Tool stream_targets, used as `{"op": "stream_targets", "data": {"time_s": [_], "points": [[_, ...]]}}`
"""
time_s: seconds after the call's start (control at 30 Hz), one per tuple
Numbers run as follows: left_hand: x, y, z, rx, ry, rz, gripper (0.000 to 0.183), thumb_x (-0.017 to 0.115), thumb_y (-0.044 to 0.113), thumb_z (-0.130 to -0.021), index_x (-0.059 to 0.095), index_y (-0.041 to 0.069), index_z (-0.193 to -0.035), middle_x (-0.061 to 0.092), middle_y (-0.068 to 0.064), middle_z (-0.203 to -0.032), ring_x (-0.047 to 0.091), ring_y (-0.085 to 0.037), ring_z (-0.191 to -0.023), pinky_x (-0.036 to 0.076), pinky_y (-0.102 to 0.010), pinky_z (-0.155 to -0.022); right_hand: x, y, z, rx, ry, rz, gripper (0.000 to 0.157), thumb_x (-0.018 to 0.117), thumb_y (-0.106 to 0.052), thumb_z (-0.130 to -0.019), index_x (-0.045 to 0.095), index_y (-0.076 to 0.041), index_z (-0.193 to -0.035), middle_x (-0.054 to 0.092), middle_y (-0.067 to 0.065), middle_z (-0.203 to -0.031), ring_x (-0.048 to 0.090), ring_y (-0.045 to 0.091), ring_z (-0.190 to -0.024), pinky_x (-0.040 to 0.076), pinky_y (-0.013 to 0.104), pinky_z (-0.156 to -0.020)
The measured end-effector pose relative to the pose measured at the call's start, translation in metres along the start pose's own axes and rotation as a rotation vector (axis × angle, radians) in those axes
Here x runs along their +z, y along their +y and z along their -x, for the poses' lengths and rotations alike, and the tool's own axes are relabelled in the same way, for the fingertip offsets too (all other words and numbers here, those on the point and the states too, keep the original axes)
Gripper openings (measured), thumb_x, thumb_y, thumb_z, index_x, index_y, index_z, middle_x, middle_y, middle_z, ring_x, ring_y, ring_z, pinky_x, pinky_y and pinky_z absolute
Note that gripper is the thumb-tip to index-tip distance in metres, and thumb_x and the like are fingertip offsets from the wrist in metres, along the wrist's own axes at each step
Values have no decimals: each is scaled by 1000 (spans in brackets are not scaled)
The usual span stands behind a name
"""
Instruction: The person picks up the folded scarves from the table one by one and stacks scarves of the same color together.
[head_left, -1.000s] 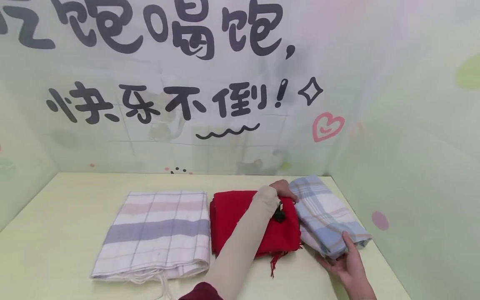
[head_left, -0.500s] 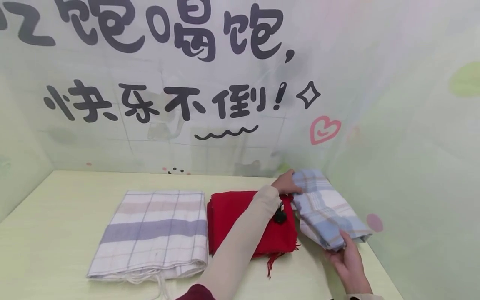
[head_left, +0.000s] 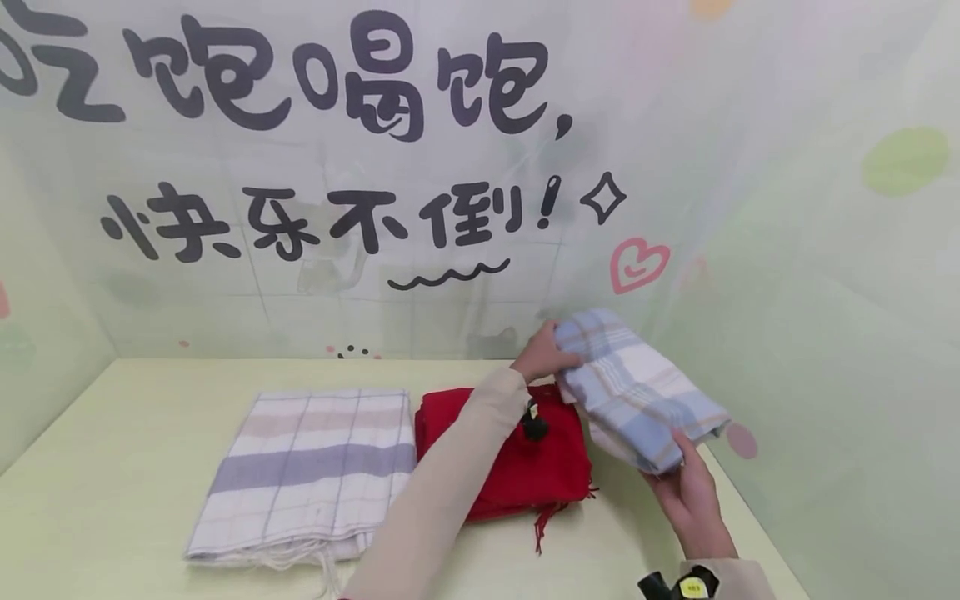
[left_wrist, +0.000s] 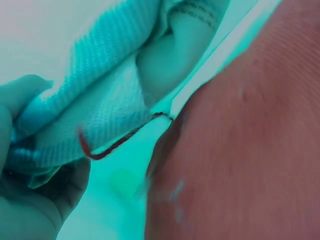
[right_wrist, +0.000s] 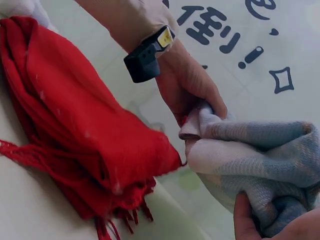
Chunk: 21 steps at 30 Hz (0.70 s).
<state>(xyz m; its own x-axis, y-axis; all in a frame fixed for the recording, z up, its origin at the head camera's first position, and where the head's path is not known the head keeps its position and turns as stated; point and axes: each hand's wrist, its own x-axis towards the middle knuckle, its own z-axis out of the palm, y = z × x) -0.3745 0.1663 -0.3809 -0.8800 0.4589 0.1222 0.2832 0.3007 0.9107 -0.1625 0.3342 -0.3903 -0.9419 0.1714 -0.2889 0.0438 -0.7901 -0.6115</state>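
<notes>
A folded blue-and-white plaid scarf [head_left: 637, 387] hangs tilted above the right part of the table, held between both hands. My left hand [head_left: 543, 354] reaches across the red scarf and grips the plaid one by its far left end. At the near end, my right hand [head_left: 693, 492] pinches it, thumb on top and fingers underneath. The right wrist view shows the soft folds of the plaid scarf [right_wrist: 240, 155] bunched between the hands. A folded red scarf [head_left: 540, 471] with fringe lies just below and left, partly covered by the left forearm.
On the left of the table [head_left: 112, 483] lies a folded white scarf [head_left: 315, 467] with purple stripes and pale fringe. Black wrist cameras sit on both wrists. Printed walls stand behind and along the right [head_left: 847, 375].
Both hands have lifted the plaid scarf off the table and moved it up and slightly left, partly over the red scarf's edge. The red and white scarves stay in place.
</notes>
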Motion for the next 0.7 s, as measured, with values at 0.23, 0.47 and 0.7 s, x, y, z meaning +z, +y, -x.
{"op": "stream_targets", "data": {"time_s": [0.23,0.47,0.7], "points": [[-57,-16,36,0,167,22,63,76,20,-75,42,2,-125,57,-16,-111,54,-23,-94,48,-31,-80,37,38,-11,-8,-61,148,29,47,-25,-99,35,-22,-126,59,-10,-102,57,4,-96,47,25,-82],[-101,-27,76,-33,280,24,65,74,20,-75,40,4,-128,56,-17,-113,54,-27,-98,49,-34,-79,64,68,-18,-23,-118,277,26,43,-26,-101,37,-19,-126,59,-11,-103,57,2,-96,46,21,-85],[-132,-36,121,-69,370,49,64,74,18,-75,41,3,-127,55,-18,-114,54,-28,-100,48,-39,-83,81,92,-25,-7,-142,433,26,43,-24,-101,38,-19,-126,57,-12,-106,56,2,-98,47,20,-86]]}}
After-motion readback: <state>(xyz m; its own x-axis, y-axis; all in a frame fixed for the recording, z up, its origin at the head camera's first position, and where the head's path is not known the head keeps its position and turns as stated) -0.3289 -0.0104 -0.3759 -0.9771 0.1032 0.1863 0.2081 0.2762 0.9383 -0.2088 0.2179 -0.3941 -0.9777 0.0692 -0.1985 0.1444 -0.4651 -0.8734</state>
